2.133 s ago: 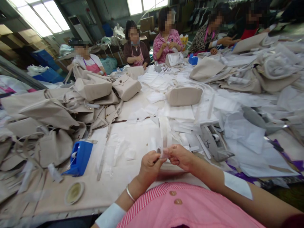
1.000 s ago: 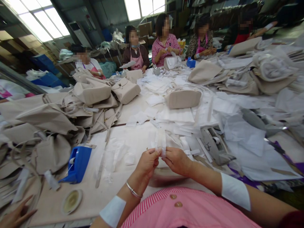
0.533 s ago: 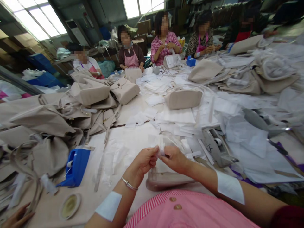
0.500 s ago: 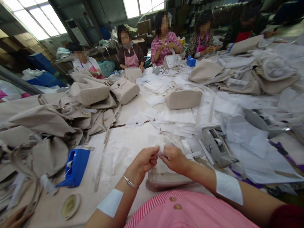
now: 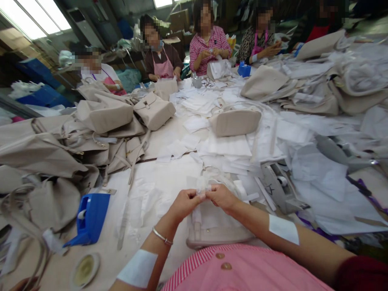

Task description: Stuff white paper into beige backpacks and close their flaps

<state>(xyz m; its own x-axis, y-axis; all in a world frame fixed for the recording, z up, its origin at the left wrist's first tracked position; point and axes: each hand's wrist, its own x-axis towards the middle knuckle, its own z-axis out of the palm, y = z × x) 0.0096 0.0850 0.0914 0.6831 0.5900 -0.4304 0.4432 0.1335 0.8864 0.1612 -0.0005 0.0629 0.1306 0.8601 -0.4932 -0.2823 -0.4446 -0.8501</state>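
Note:
My left hand (image 5: 187, 203) and my right hand (image 5: 222, 197) meet at the middle front, both closed on a thin white wrapping (image 5: 203, 189). The thumbs and fingertips pinch it from either side. Just below and behind them a beige bag (image 5: 220, 236) lies against the pink apron, with white wrapping over its upper part. Its strap, also partly wrapped, runs under my hands.
A blue tape dispenser (image 5: 92, 216) and a round dish (image 5: 85, 270) are at the left, near heaped beige bags (image 5: 54, 153). A grey tape dispenser (image 5: 280, 186) stands at the right among white sheets (image 5: 318, 169). Several people work across the table.
My hands have turned with the wrapping, which now lies flatter between the fingertips. More of the bag's strap shows below them. The view has shifted slightly.

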